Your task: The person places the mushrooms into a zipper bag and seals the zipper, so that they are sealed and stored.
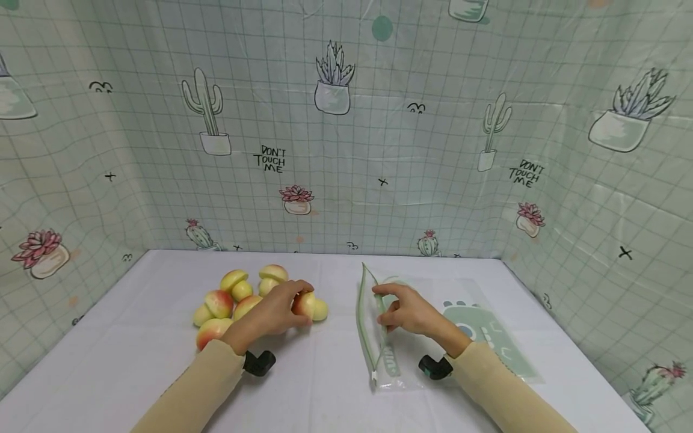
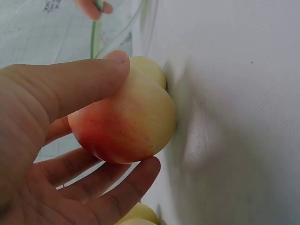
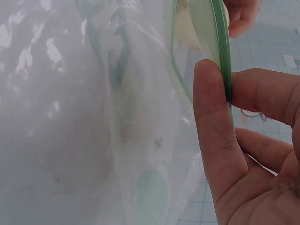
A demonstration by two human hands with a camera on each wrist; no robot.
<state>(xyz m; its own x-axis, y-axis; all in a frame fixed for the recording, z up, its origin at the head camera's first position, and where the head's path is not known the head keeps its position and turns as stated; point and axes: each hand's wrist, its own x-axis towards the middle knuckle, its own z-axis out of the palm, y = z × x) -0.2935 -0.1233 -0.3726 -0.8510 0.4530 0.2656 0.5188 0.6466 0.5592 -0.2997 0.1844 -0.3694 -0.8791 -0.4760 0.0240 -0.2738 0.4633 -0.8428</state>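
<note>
My left hand (image 1: 277, 310) grips a mushroom (image 2: 129, 119) between thumb and curled fingers. Its rounded cap blends red into yellow, and its pale yellow stem (image 1: 320, 310) points right, at or just over the tabletop. On the right lies a clear zip bag (image 1: 489, 328) with a green print. The bag's mouth gapes toward the left, and a small white slider (image 1: 373, 376) sits at its near end. My right hand (image 1: 408, 310) pinches the green zip rim (image 3: 220, 42) between thumb and fingers, raising that side.
Several similar red-and-yellow mushrooms (image 1: 219, 302) are grouped at the left, partly behind my left forearm. A white cloth (image 1: 325, 391) covers the table. Behind it and at both sides hangs a checked curtain (image 1: 352, 150) printed with potted plants.
</note>
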